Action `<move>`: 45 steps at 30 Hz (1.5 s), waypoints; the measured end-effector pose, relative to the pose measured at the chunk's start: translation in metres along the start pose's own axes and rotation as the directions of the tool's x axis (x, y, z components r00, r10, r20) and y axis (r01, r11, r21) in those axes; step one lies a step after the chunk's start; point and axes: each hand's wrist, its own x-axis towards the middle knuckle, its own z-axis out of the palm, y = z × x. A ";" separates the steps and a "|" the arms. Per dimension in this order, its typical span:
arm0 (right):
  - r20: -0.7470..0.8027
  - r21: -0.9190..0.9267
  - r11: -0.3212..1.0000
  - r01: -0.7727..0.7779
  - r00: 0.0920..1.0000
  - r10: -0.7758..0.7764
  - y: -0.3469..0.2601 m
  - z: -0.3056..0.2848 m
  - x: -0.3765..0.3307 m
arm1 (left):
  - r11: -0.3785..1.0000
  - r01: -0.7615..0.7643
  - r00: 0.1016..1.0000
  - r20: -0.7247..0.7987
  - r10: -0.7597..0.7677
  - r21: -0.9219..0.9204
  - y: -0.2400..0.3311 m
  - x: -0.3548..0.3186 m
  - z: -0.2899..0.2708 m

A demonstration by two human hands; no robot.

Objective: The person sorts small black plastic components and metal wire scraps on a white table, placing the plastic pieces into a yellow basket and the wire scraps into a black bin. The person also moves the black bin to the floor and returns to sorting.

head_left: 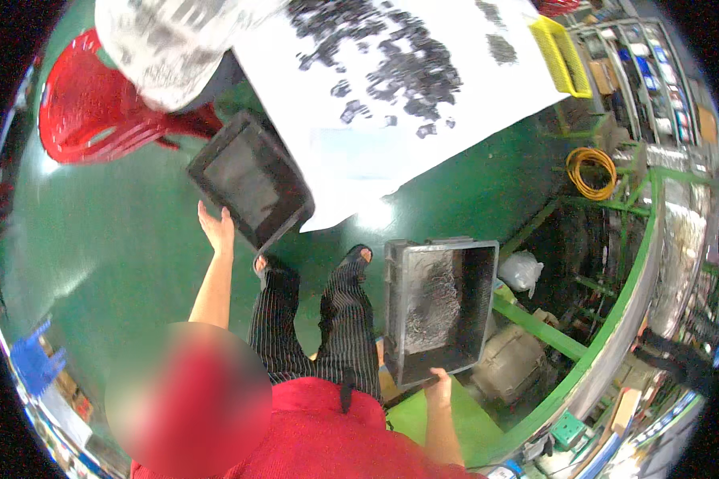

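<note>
Left hand [217, 230]: you spread it beside the black bin [293, 195]
Right hand [438, 388]: you pinch the grey crate [399, 311]
Desk [355, 180]: dark pieces [415, 72] lie scattered

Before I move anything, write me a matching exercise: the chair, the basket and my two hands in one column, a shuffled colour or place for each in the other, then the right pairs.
Column one:
1. chair
2. left hand
3. basket
4. right hand

Column two:
A. at the near rim of the grey bin
B. yellow
C. beside the black bin
D. red

Right pairs: 1-D, 2-C, 3-B, 4-A
</note>
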 end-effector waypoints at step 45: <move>-0.187 0.567 0.813 -0.136 0.939 0.287 -0.442 0.363 0.340 | 0.439 -0.898 0.358 0.557 0.750 -0.014 0.654 0.114 0.657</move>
